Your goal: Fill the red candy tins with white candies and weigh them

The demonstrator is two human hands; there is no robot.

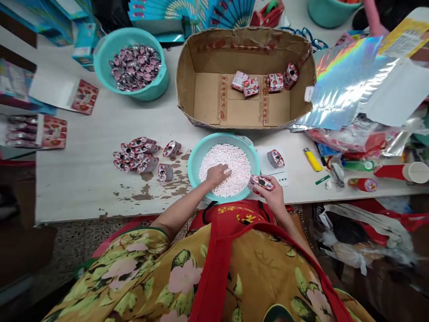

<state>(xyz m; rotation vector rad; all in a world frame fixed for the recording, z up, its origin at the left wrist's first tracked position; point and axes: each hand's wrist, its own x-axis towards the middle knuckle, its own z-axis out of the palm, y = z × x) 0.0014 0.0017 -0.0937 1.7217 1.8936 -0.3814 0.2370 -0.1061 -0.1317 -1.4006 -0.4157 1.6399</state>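
Note:
My left hand [217, 175] is down in a turquoise bowl [194, 156] of small pale pink tablets [224, 156]. Its fingers are curled together, with a few tablets at the tips. Right of the bowl, my right hand [273, 193] grips a small red-and-pink printed candy container [262, 182] near the rim; a dark opening shows in its top. A similar container [275, 158] lies just beyond, on a white card [283, 175]. To the left are two single containers, one [172, 149] farther back and one [165, 172] nearer, beside a heaped group [136, 155].
Behind the bowl stands a cardboard box [208, 100] with several printed packs inside. A turquoise basin [161, 87] of pink-and-silver lids is at the back left. Display cartons [55, 132] lie far left. A yellow lighter [313, 159], shiny sheets [342, 85] and plastic wrapping crowd the right.

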